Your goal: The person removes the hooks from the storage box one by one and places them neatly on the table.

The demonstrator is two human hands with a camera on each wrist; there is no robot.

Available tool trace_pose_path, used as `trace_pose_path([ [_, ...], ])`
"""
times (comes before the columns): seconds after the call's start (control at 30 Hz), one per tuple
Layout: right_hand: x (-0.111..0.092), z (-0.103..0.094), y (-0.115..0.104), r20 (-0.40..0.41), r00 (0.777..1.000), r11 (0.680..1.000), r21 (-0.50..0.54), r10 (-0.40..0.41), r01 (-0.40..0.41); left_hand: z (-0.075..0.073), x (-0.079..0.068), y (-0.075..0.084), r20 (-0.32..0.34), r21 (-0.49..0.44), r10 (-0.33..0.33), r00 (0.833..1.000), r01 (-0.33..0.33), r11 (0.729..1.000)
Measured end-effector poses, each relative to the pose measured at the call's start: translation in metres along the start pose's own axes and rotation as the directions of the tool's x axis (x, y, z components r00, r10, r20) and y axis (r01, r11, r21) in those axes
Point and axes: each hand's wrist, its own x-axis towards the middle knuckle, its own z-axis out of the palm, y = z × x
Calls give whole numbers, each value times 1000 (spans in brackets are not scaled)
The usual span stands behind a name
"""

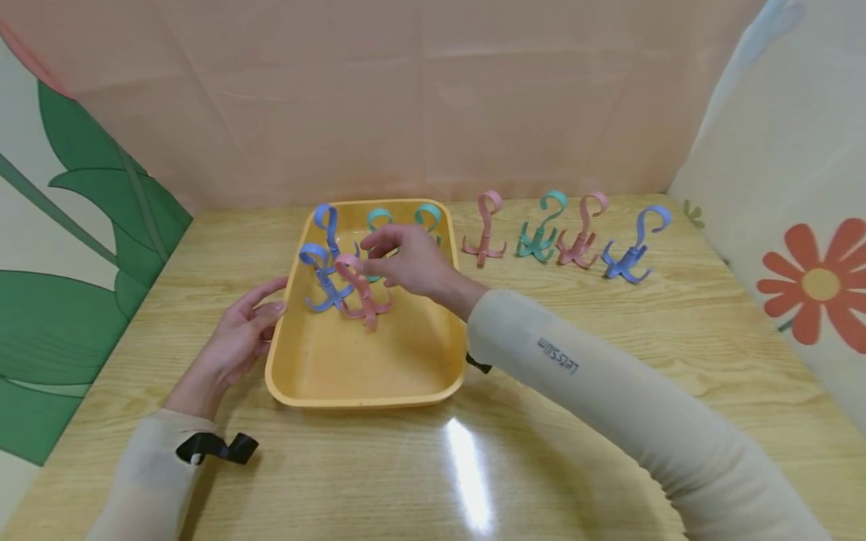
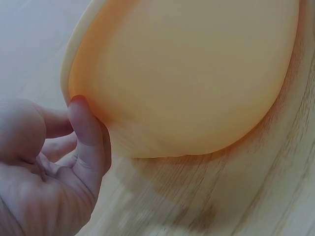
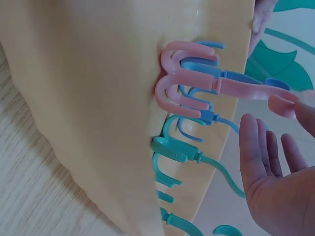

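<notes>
A yellow plastic tray (image 1: 365, 376) stands on the table. At its left side, my left hand (image 1: 240, 330) holds the rim, fingers and thumb bent at the edge in the left wrist view. Over the tray, my right hand (image 1: 413, 263) is beside the curled top of a pink multi-pronged hanging hook (image 1: 368, 306). In the right wrist view its thumb (image 3: 307, 118) is right at that curl, while the other fingers extend apart from it. Two blue hooks (image 1: 331, 297) stand left of the pink one. Teal hooks (image 3: 177, 150) stand farther back, partly hidden by my right hand in the head view.
Right of the tray stand a pink hook (image 1: 485, 233), a green hook (image 1: 537, 244), another pink hook (image 1: 578, 248) and a blue hook (image 1: 625, 263). A pinkish cloth wall (image 1: 419, 98) closes off the table's (image 1: 609, 361) back. Printed sheets flank both sides.
</notes>
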Motion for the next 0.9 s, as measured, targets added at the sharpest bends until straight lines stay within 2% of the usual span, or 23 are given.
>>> trace_pose_path([
  [0.23, -1, 1, 0, 28, 999, 999, 31, -16, 15, 0, 0, 0, 2, -5, -2, 1000, 2, 1000],
  [0.9, -4, 6, -2, 37, 998, 998, 49, -42, 40, 0, -1, 1, 2, -2, -12, 1000, 12, 1000],
])
